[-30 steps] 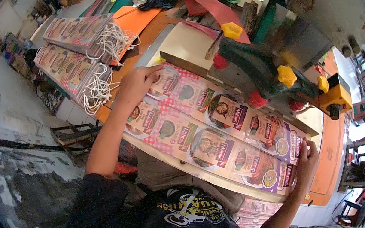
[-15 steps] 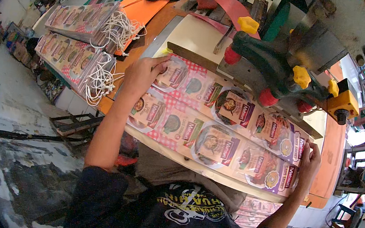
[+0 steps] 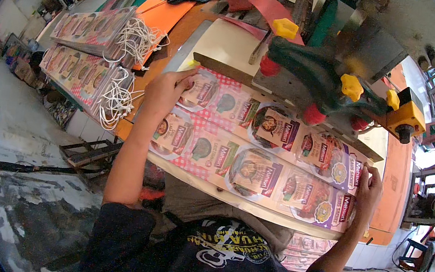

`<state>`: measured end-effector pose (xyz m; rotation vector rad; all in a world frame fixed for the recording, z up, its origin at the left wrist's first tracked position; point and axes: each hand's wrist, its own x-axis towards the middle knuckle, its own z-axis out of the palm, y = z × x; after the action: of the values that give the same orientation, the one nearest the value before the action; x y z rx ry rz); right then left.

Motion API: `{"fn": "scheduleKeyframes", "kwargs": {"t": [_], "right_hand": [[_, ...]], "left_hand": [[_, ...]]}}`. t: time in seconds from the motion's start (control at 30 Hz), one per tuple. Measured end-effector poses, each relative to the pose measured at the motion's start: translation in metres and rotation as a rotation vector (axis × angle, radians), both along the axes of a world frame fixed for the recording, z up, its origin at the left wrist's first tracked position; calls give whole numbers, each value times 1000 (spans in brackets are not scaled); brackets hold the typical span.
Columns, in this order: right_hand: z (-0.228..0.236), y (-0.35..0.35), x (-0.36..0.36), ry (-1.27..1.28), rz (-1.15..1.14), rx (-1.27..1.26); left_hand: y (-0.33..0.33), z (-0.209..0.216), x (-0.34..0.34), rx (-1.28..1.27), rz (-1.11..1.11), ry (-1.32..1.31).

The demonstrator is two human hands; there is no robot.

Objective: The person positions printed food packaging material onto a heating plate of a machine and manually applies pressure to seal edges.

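Observation:
A long printed strip (image 3: 299, 129) with food pictures and a red checked end lies on the worktable, its far edge along a straight metal bar (image 3: 226, 70). My left hand (image 3: 167, 93) is closed on its left end, thumb and fingertips at the corner. At the opposite end my right hand (image 3: 368, 192) has its fingers curled over the strip's edge. A matching printed strip (image 3: 254, 170) lies nearer to me, slightly overlapped by the far one. Both strips look glossy and flat.
Just beyond the bar stands a machine with a dark green arm (image 3: 308, 62), yellow knobs (image 3: 352, 88) and red feet. A yellow control box (image 3: 406, 121) sits at its right. Stacks of printed strips (image 3: 76, 74) with white cords (image 3: 117, 97) lie at the left.
The whole view has shifted slightly, moving the machine a little left in the picture. Both hands keep their places at the strip's ends, and the strips lie against the bar as before.

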<state>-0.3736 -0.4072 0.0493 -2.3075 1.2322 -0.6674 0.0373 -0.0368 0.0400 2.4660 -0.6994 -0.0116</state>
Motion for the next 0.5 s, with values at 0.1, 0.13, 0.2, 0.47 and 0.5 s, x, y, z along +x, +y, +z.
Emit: {"fn": "scheduleKeyframes", "kwargs": {"t": [0.1,0.13,0.2,0.47,0.5], "right_hand": [[3,2,1,9,12,-9],[3,3,3,6,-3,-2],[3,5,8,1,-27,13],[7,10,1,15,-30,53],[0,6,-1,-3,-24,76]], "left_hand": [[-3,10,-7,-16,16,66],[-2,15,-10,-17,31,114],[7,2,-3,-2,24,7],[2,-1,2,31,-9,-29],[3,0,3,45,-3,-26]]}}
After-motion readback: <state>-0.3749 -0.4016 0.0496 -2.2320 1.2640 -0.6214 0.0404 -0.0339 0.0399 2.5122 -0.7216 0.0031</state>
